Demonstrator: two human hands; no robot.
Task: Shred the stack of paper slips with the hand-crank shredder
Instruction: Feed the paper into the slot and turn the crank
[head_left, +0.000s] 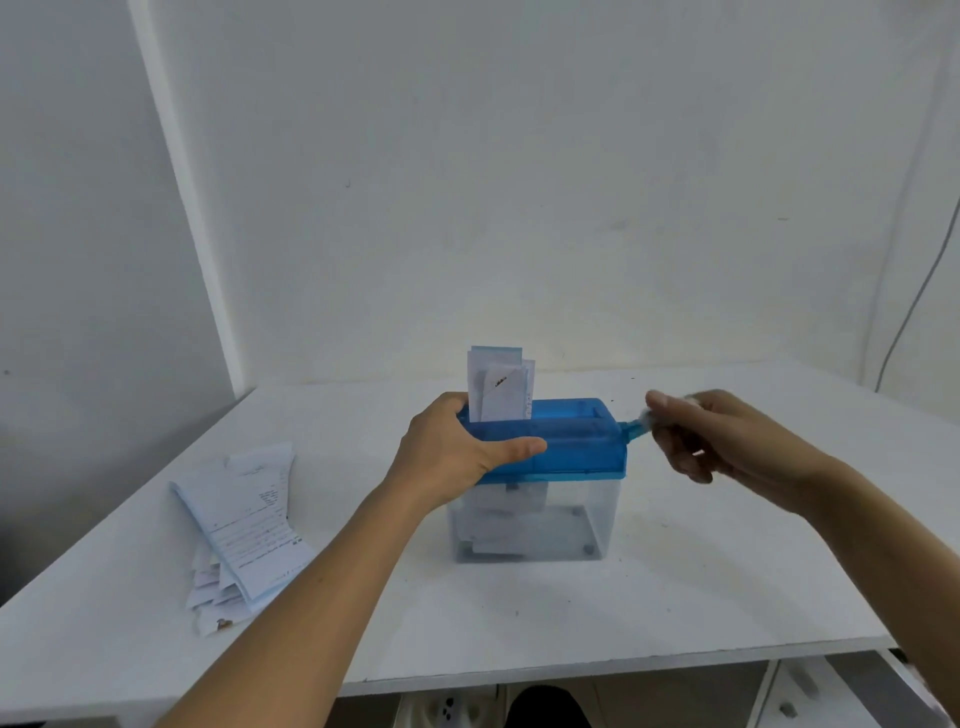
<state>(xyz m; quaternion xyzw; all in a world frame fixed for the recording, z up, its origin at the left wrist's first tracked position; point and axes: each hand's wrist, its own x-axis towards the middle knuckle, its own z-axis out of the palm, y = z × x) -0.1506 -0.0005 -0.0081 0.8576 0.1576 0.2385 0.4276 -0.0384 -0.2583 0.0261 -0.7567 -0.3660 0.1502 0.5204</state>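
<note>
Two hands work the shredder (550, 447) mid-table: left hand (457, 447) clamped on its blue top beside the inserted slips (498, 384); right hand (727, 441), blurred, seemingly pinches the crank (635, 429). More slips (244, 525) lie near the left edge.

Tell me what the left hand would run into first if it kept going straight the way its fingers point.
The left hand grips the shredder's blue top, fingers pointing right along it. Going straight on, it would probably slide along the top and first meet the crank held by the right hand, though depth is unclear.

Both hands forward: left (457, 447) clamped, right (727, 441) curled, blurred.
</note>
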